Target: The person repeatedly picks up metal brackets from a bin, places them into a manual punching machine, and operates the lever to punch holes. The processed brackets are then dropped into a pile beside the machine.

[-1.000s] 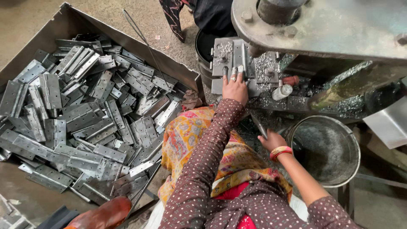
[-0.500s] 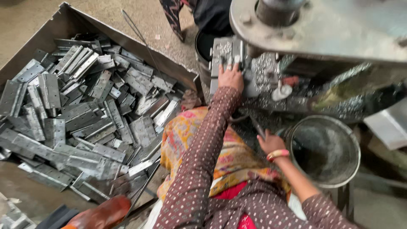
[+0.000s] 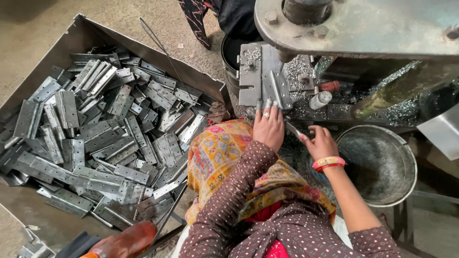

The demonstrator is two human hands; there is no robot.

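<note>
Left hand [image 3: 269, 128] flat, fingers extended forward, fingertips resting on near edge of steel hinge [image 3: 278, 90] lying opened on press bed [image 3: 251, 81]. Right hand [image 3: 321, 142] curled, pinching thin metal rod [image 3: 292, 130] angled toward hinge. Hinge judged stiff, fairly heavy for its size, likely oily and sharp-edged; best taken by long outer edges, clear of knuckle. Beyond right hand, round metal basin [image 3: 382, 165]. Far left, sheet-metal bin [image 3: 71, 38] heaped with hinges [image 3: 95, 138]. Press head [image 3: 354, 24] above.
</note>
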